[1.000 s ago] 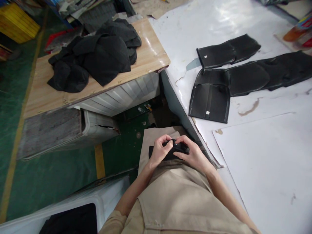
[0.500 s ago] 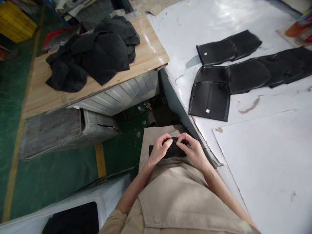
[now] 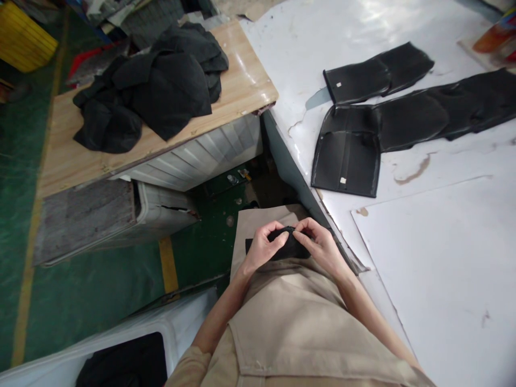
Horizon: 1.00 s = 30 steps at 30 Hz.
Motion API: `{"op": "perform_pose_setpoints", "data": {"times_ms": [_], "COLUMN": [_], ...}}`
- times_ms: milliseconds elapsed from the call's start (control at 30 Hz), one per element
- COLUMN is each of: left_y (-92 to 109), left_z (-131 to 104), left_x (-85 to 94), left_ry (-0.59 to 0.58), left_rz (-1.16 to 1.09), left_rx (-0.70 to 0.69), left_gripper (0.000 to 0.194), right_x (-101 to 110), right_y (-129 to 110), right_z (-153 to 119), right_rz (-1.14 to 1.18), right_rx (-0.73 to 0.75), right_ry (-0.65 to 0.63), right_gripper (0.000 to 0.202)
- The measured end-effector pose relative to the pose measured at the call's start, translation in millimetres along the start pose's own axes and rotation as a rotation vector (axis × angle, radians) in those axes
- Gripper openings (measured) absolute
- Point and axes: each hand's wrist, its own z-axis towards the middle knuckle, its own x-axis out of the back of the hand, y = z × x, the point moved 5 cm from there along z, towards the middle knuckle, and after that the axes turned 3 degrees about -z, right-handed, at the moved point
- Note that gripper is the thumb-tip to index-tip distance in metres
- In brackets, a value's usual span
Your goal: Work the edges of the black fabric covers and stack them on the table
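One black flexible piece (image 3: 288, 250), over beige apron (image 3: 290, 317). Left hand (image 3: 263, 248) and right hand (image 3: 322, 246) pinch its edge, fingertips close together. Step, seemingly: edge-working; the next move calls for steady, matched pinches.

You can read no words, brands or numbers here. The small pale tags (image 3: 343, 180) on the black pieces (image 3: 363, 164) lying on the table (image 3: 439, 242) are too small to make out, and the colourful item (image 3: 495, 38) at the upper right is too blurred.
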Motion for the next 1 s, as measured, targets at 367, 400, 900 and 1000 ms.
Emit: {"op": "perform_pose_setpoints", "data": {"times_ms": [367, 400, 900, 1000], "left_y": [5.6, 4.7, -0.8, -1.6], "left_z": [1.6, 1.6, 4.0, 3.4], "left_x": [6.3, 7.5, 24.6, 28.2], "left_ry": [0.014, 0.025, 0.142, 0.162], "left_rz": [-0.031, -0.041, -0.152, -0.159], "left_rx": [-0.11, -0.109, -0.031, -0.036], "left_gripper": [0.017, 0.017, 0.027, 0.026], "right_x": [3.0, 3.3, 2.1, 1.1], "right_y": [-9.5, -9.6, -8.7, -7.4], "right_z": [-0.4, 0.0, 0.1, 0.8], "right_rz": [-0.2, -0.216, -0.105, -0.135], "right_rx": [0.105, 0.117, 0.131, 0.138], "right_ry": [0.064, 0.057, 0.021, 0.023], "right_gripper": [0.016, 0.016, 0.019, 0.019]}}
